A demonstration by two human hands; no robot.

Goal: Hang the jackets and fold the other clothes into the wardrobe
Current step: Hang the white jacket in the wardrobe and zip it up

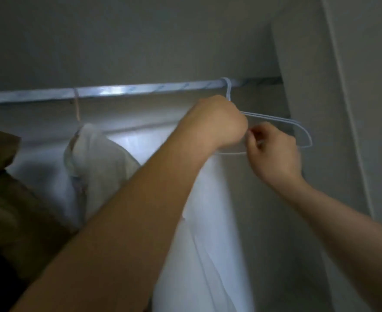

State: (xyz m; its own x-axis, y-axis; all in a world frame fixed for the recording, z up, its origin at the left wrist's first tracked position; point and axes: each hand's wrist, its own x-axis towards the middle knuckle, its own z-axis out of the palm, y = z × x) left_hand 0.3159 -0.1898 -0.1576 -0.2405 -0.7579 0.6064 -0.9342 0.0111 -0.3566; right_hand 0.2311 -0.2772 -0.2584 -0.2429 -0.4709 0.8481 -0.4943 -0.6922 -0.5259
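Observation:
Inside the wardrobe a silver rail (118, 91) runs across the view. A pale wire hanger (298, 129) hooks over the rail at the right. My left hand (217, 124) grips the hanger just below its hook. My right hand (273, 152) pinches the hanger's lower bar, fingers curled. A white garment (208, 221) hangs down beneath both hands; how it sits on the hanger is hidden by my arms. Another white garment (95, 158) hangs on a pinkish hanger (76, 104) further left.
A brown garment (10, 199) fills the left edge. The wardrobe's side wall (309, 86) stands close to the right of the hanger, with a door edge (354, 109) beyond it. The wardrobe's back panel (140, 41) rises above the rail.

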